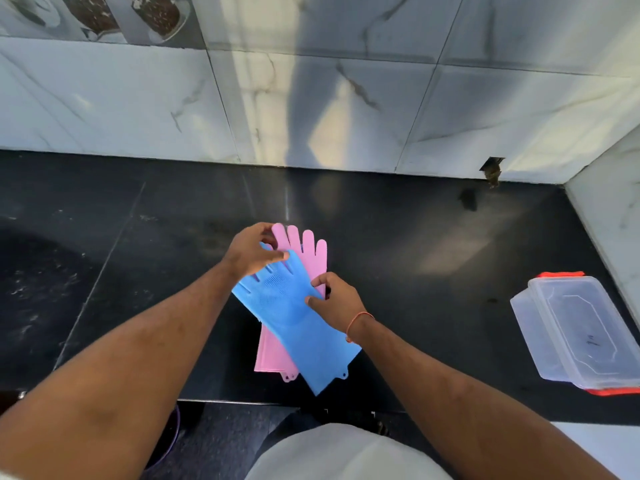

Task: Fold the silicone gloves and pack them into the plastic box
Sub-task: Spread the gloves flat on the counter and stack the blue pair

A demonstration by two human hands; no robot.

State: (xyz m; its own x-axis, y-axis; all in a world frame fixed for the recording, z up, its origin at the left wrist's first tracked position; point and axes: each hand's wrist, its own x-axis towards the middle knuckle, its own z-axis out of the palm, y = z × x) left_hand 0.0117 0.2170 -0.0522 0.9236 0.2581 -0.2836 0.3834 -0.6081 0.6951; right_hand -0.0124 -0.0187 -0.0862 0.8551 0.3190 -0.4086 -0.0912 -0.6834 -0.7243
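A blue silicone glove (294, 320) lies slanted on top of a pink silicone glove (311, 252) in the middle of the black counter. The pink fingers point away from me and the pink cuff shows below the blue one. My left hand (251, 252) grips the blue glove's fingertips at its far end. My right hand (334, 301) pinches the blue glove's right edge near the palm. A clear plastic box (575, 327) with red clips stands at the right, its lid on.
The black stone counter (415, 271) runs to a marble-tiled wall (311, 98) at the back and right. The counter's front edge is just below the glove cuffs. A small hole in the wall (491, 168) sits at the back right.
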